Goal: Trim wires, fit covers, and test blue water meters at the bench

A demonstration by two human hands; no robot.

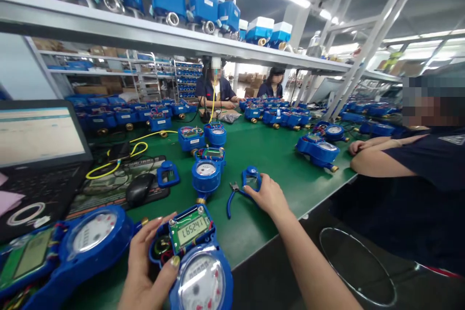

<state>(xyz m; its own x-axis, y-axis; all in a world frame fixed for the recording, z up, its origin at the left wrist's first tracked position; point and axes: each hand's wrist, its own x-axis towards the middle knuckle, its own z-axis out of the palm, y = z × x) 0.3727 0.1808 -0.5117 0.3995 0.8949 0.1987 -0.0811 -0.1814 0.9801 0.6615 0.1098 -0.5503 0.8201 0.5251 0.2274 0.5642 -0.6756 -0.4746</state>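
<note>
My left hand point(150, 261) grips a blue water meter point(201, 276) at the bottom of the view, thumb and fingers around its open electronics box. Inside the box, a lit display point(192, 233) on a green circuit board shows characters, and the round dial lies nearer me. My right hand point(269, 196) is closed around the edge of a blue plastic cover point(251, 172) on the green table. Blue-handled pliers point(232, 196) lie beside the cover, one handle running towards my right hand. Another open water meter point(206, 174) stands just beyond.
A laptop point(39, 140), a mouse point(140, 189) and another blue cover point(168, 174) are on the left. A large meter point(98, 232) sits at lower left. More meters line the back and the shelf point(145, 34) overhead. A co-worker's arm point(378, 157) rests at right; two people sit opposite.
</note>
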